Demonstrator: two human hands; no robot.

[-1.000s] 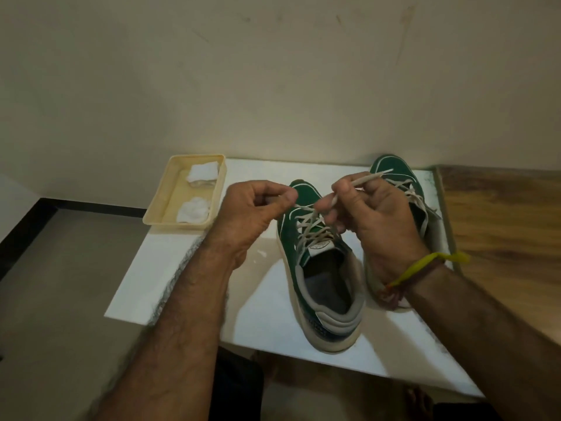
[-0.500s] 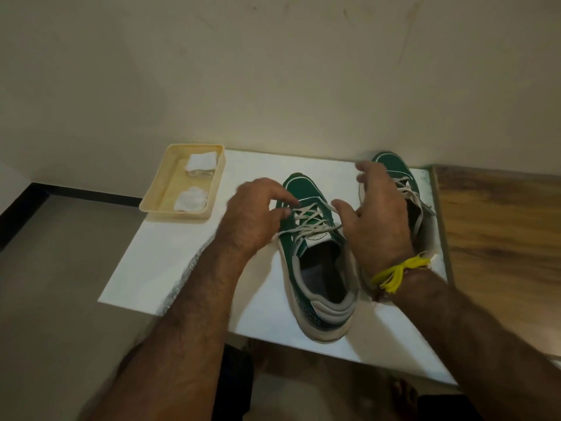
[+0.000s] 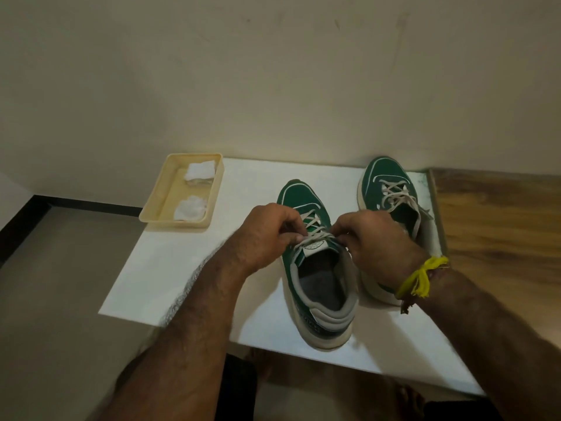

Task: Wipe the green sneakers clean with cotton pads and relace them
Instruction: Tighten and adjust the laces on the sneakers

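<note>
While both hands work at the near sneaker (image 3: pixel 315 268), which stands in the middle of the white table (image 3: pixel 182 268) with its toe pointing to twelve o'clock and its heel close to the table's near edge, the left hand (image 3: pixel 270 235) comes in from eight o'clock and the right hand (image 3: pixel 376 241) from four o'clock. Each hand has its fingers curled, pinching the pale lace (image 3: pixel 315 237) at the top eyelets, just above the white tongue label (image 3: pixel 315 247). The lace runs taut between the two pinches and crosses in several rows up toward the toe. A yellow thread band (image 3: pixel 422 278) is tied round the right wrist.

At two o'clock from the near sneaker stands the second sneaker (image 3: pixel 388 189), also toe to twelve o'clock, laced, with its rear part hidden behind the right hand and wrist. The two shoes stand close side by side; whether they touch I cannot tell.

At ten o'clock, well apart from the shoes, a cream plastic tray (image 3: pixel 151 214) sits on the far left corner of the table, partly overhanging the left edge. Two white cotton pads (image 3: pixel 191 209) lie in it, one toward the wall and one nearer. At three o'clock a wooden surface (image 3: pixel 501 226) adjoins the table.
</note>
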